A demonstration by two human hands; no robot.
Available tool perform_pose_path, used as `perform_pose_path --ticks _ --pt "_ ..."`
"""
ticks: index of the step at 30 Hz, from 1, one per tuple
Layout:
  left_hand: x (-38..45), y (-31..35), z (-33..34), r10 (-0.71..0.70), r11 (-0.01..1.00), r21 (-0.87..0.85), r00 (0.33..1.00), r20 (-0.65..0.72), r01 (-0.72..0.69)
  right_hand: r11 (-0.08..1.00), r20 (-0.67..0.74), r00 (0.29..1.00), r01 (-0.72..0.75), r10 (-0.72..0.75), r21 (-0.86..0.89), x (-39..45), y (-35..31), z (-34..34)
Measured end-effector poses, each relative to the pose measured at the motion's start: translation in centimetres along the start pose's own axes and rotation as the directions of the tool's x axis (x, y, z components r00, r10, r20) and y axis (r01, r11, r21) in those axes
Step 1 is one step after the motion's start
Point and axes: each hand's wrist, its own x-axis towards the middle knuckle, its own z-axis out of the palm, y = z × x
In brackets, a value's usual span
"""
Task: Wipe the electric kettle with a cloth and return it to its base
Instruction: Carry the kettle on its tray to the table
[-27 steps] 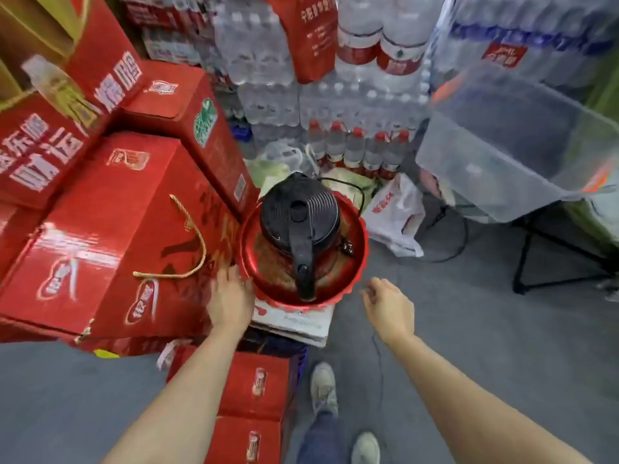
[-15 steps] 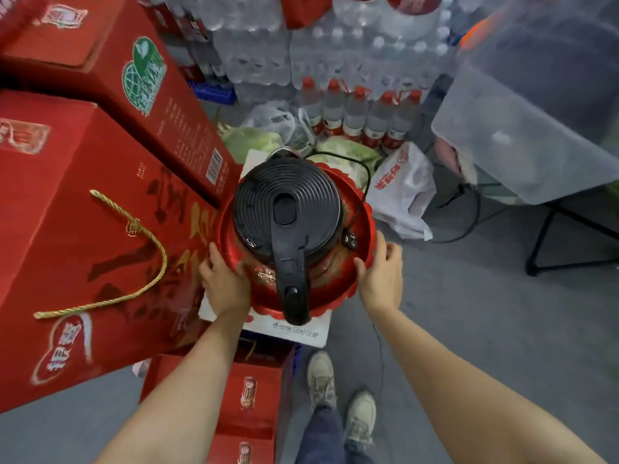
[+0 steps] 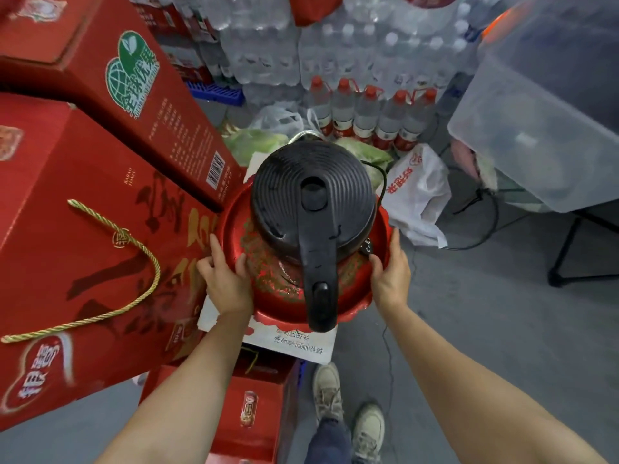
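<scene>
Kettle sits on the red tray between my hands, handle toward me; left hand and right hand each grip the tray rim, equally near.

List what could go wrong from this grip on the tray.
1. Both hands, left hand and right hand, grip only the red tray; the black kettle stands loose and may slide if it tilts.
2. The black cord trailing behind could snag.
</scene>
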Motion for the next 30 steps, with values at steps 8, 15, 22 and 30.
perform_pose_path --ticks 8,15,22,30 --pt "-0.6 8.0 -0.7 0.181 0.984 -0.016 0.982 0.063 -0.18 0.989 -0.231 0.965 -0.1 0.123 0.109 -0.1 -1.4 -5.1" --pt "-4.4 17.6 -0.9 0.311 0.95 -0.055 0.941 0.134 -0.306 0.979 -0.45 0.882 -0.058 0.142 0.194 -0.9 -3.2 -15.0" --pt "-11.7 27.1 0.0 0.515 0.857 -0.137 0.82 0.25 -0.496 0.966 -0.627 0.748 -0.073 0.218 0.249 -4.5 -1.9 -25.9" --pt "-23.0 36.5 3.5 0.682 0.726 -0.223 0.641 0.352 -0.65 0.915 -0.724 0.57 -0.146 0.388 0.376 -8.4 2.9 -37.9"
